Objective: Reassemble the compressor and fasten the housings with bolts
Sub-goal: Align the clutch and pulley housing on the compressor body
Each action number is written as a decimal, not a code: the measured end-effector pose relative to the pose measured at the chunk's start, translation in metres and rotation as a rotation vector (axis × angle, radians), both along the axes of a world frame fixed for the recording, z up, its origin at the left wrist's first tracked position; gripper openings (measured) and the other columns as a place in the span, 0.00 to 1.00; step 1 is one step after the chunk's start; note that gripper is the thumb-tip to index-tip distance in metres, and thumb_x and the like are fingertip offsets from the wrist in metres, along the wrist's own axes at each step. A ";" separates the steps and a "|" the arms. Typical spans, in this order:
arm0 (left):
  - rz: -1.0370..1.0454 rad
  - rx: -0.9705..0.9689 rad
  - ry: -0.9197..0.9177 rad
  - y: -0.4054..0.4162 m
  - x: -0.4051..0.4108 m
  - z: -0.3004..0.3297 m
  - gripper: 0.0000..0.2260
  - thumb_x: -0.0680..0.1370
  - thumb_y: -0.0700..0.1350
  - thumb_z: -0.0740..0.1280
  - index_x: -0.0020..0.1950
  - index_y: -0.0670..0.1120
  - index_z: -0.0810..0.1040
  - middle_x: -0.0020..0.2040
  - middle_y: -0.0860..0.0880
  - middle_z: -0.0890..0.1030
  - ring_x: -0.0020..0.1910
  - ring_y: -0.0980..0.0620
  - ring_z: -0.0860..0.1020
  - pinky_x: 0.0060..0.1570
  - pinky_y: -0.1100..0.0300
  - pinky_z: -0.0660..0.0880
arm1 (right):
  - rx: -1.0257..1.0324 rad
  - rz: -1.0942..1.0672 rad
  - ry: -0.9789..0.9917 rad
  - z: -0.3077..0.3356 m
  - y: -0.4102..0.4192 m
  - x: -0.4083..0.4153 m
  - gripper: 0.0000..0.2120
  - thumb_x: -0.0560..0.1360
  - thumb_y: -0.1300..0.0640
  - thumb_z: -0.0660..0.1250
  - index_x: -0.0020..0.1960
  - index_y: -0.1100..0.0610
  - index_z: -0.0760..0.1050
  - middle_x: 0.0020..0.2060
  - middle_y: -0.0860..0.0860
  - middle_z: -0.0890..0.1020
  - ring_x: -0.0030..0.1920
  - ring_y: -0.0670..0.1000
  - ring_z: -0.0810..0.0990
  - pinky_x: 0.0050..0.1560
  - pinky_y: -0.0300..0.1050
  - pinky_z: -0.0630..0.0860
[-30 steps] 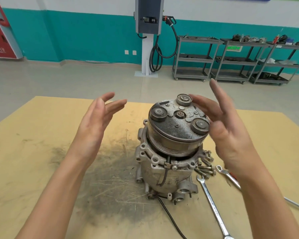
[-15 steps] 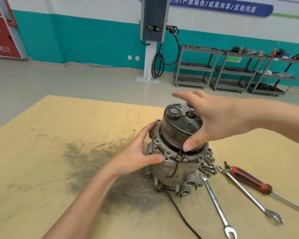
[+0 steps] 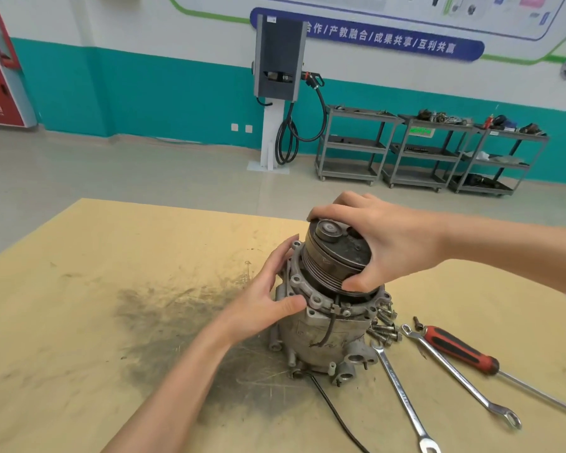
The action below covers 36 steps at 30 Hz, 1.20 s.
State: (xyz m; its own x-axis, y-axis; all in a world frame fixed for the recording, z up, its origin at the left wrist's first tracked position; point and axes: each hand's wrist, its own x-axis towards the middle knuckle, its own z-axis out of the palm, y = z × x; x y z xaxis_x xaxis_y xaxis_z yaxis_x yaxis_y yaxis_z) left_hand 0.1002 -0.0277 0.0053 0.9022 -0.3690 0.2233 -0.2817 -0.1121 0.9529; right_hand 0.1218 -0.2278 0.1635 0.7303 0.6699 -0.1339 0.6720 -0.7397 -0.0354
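Compressor [image 3: 321,331] housing dull grey, pulley [image 3: 334,259] dark grey. Table [image 3: 79,289] tan with black smudge. Screwdriver [image 3: 461,349] handle red and black.

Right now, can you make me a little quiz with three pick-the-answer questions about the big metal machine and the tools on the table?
1. Where do the loose bolts lie?
A. On the floor
B. On the table beside the compressor, toward the wrenches
C. On top of the pulley

2. What colour is the screwdriver handle?
A. Red and black
B. Yellow
C. Green

3. What is the right hand doing?
A. Holding a wrench
B. Resting flat on the table
C. Gripping the pulley at the top of the compressor

Answers:
1 B, the bolts sit in a small heap by the compressor's base.
2 A, the handle is red with black bands.
3 C, its fingers wrap the pulley while the left hand steadies the housing rim.
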 end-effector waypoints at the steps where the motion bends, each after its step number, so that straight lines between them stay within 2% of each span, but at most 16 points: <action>1: 0.007 -0.007 0.006 0.000 0.000 -0.001 0.42 0.60 0.74 0.72 0.71 0.75 0.57 0.78 0.59 0.60 0.77 0.59 0.59 0.76 0.46 0.61 | -0.001 0.014 -0.005 0.000 0.000 0.001 0.44 0.62 0.34 0.71 0.73 0.42 0.56 0.60 0.49 0.66 0.61 0.52 0.66 0.63 0.52 0.72; 2: 0.015 -0.015 0.013 0.000 0.000 -0.002 0.42 0.60 0.74 0.72 0.70 0.75 0.57 0.77 0.59 0.60 0.77 0.59 0.60 0.75 0.46 0.61 | -0.002 0.026 -0.006 0.001 -0.001 0.001 0.44 0.61 0.34 0.69 0.73 0.42 0.56 0.60 0.49 0.66 0.61 0.52 0.66 0.63 0.52 0.72; 6: 0.048 -0.053 0.022 -0.001 0.002 -0.008 0.46 0.59 0.74 0.73 0.72 0.64 0.59 0.75 0.58 0.64 0.75 0.59 0.63 0.74 0.49 0.64 | -0.006 0.052 0.031 0.006 0.003 0.007 0.43 0.61 0.34 0.69 0.72 0.42 0.59 0.60 0.48 0.68 0.61 0.50 0.69 0.62 0.47 0.74; 10: 0.065 -0.085 0.033 -0.001 0.001 -0.013 0.48 0.60 0.72 0.74 0.73 0.57 0.58 0.75 0.50 0.67 0.75 0.54 0.65 0.72 0.49 0.67 | -0.029 0.073 0.037 0.008 0.007 0.012 0.43 0.60 0.33 0.69 0.72 0.41 0.59 0.60 0.47 0.68 0.60 0.49 0.70 0.61 0.45 0.73; 12: 0.069 -0.103 0.036 -0.001 0.001 -0.014 0.47 0.60 0.72 0.74 0.71 0.56 0.59 0.75 0.48 0.67 0.75 0.52 0.65 0.72 0.50 0.68 | -0.032 0.076 0.039 0.009 0.008 0.012 0.44 0.60 0.32 0.68 0.72 0.41 0.60 0.60 0.47 0.68 0.60 0.49 0.70 0.61 0.44 0.73; 14: 0.080 -0.108 0.025 -0.002 0.002 -0.017 0.47 0.59 0.73 0.73 0.70 0.56 0.59 0.76 0.47 0.66 0.75 0.53 0.65 0.73 0.47 0.66 | -0.025 0.067 0.036 0.008 0.008 0.012 0.45 0.59 0.31 0.67 0.72 0.41 0.60 0.60 0.47 0.68 0.60 0.48 0.70 0.61 0.44 0.73; 18: 0.101 -0.114 -0.001 -0.011 0.001 -0.019 0.52 0.56 0.74 0.73 0.72 0.57 0.56 0.74 0.54 0.67 0.74 0.58 0.66 0.74 0.45 0.64 | 0.014 0.014 0.022 0.006 0.006 0.008 0.47 0.57 0.28 0.64 0.73 0.42 0.60 0.60 0.47 0.69 0.60 0.49 0.71 0.60 0.46 0.74; 23: 0.193 -0.098 -0.014 -0.018 -0.004 -0.017 0.46 0.61 0.77 0.69 0.70 0.59 0.57 0.73 0.58 0.66 0.73 0.65 0.64 0.74 0.50 0.64 | 0.020 -0.034 -0.019 0.004 0.005 0.005 0.47 0.58 0.29 0.66 0.74 0.42 0.60 0.61 0.48 0.70 0.60 0.51 0.72 0.58 0.52 0.76; 29: 0.276 -0.131 -0.047 -0.031 -0.008 -0.014 0.55 0.64 0.79 0.62 0.79 0.45 0.52 0.78 0.49 0.61 0.77 0.55 0.59 0.76 0.46 0.59 | 0.011 -0.046 -0.076 0.002 0.003 0.001 0.46 0.58 0.28 0.64 0.73 0.39 0.58 0.62 0.46 0.70 0.60 0.51 0.72 0.55 0.53 0.76; 33: 0.274 -0.154 -0.076 -0.031 -0.007 -0.014 0.50 0.68 0.78 0.60 0.79 0.47 0.54 0.80 0.49 0.58 0.79 0.52 0.56 0.76 0.42 0.56 | -0.019 -0.018 -0.127 -0.001 0.001 -0.003 0.45 0.59 0.26 0.62 0.73 0.37 0.56 0.63 0.46 0.69 0.61 0.50 0.71 0.54 0.53 0.76; 36: 0.287 -0.170 -0.070 -0.033 -0.008 -0.014 0.50 0.67 0.78 0.61 0.79 0.47 0.55 0.79 0.48 0.59 0.79 0.51 0.57 0.76 0.42 0.56 | -0.027 -0.021 -0.124 0.000 0.001 -0.004 0.45 0.59 0.26 0.62 0.73 0.38 0.56 0.63 0.46 0.69 0.62 0.50 0.70 0.54 0.54 0.76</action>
State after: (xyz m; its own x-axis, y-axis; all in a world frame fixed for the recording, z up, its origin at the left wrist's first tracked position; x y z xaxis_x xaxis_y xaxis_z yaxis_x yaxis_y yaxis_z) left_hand 0.0925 -0.0603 -0.0083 0.9441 -0.0547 0.3249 -0.3272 -0.0377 0.9442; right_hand 0.1174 -0.2267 0.1633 0.7560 0.6519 -0.0595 0.6546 -0.7530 0.0667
